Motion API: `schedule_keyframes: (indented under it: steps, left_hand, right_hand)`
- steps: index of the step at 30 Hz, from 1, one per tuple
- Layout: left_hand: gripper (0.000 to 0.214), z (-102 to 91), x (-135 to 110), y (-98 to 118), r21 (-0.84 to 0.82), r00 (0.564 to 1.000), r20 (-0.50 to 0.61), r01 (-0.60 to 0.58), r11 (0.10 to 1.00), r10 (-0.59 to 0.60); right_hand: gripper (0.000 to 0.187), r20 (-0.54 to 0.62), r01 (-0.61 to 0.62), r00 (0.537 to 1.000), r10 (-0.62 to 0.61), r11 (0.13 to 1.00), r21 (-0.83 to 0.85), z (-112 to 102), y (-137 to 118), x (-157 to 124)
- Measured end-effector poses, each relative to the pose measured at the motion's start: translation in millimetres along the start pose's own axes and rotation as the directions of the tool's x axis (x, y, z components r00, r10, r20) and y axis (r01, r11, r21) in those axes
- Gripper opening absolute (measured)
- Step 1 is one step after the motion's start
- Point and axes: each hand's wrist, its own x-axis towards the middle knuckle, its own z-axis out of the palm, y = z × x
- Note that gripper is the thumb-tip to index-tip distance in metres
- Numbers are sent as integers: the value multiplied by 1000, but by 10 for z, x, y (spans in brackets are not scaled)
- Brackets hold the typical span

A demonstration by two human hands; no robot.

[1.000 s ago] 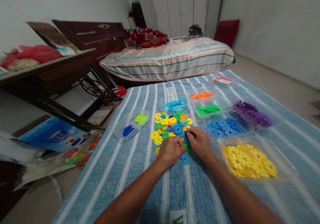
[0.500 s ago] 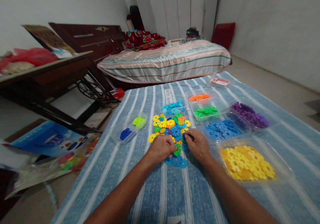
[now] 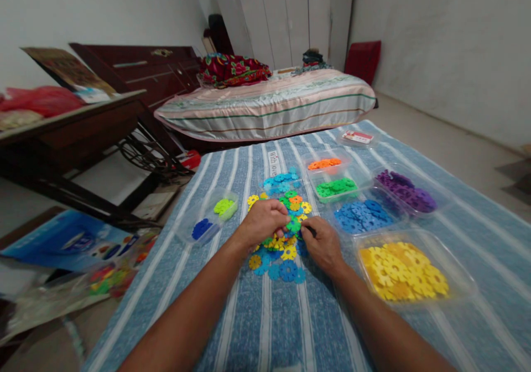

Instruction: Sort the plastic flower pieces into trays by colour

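Mixed flower-shaped plastic discs (image 3: 288, 253) in yellow, blue, green and orange lie in a loose pile on the striped cloth. Over the pile, my left hand (image 3: 265, 220) is closed, its fingertips pinching a green flower disc (image 3: 293, 225). Close by on the right, my right hand (image 3: 322, 242) is also closed, thumb and forefinger together at the edge of the pile. What its fingertips hold, if anything, is hidden.
Right of the pile stand clear tubs of yellow discs (image 3: 404, 272), blue discs (image 3: 360, 216), purple discs (image 3: 404, 191), green discs (image 3: 336, 187) and orange discs (image 3: 324, 164). Light-blue discs (image 3: 282, 181) sit behind. A divided tub (image 3: 211, 229) is left.
My left hand has moved up and away from me over the pile with the green disc, uncovering yellow and blue discs nearer me. My right hand stays about where it was.
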Motion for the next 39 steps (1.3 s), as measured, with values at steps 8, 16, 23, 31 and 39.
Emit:
schedule_keyframes:
  steps: [8, 16, 23, 31, 39]
  left_hand:
    - [13, 329, 348, 518, -136, 971, -35, -240, 961, 238]
    - [9, 180, -77, -128, 617, 953, 213, -301, 727, 214]
    - [15, 209, -461, -361, 861, 964, 262, -250, 442, 36]
    - [18, 211, -431, -456, 847, 967, 254, -237, 476, 30]
    - [8, 150, -442, -450, 561, 965, 252, -203, 803, 69]
  right_hand:
    - [19, 8, -2, 1000, 2, 1000, 18, 9, 40, -1]
    - [18, 11, -15, 1000, 15, 1000, -4, -4, 14, 4]
    - [18, 1, -9, 1000, 9, 1000, 8, -6, 24, 2]
    - [18, 1, -2, 1000, 2, 1000, 1, 7, 33, 9]
    - [18, -11, 10, 1000, -10, 1000, -19, 24, 30, 19]
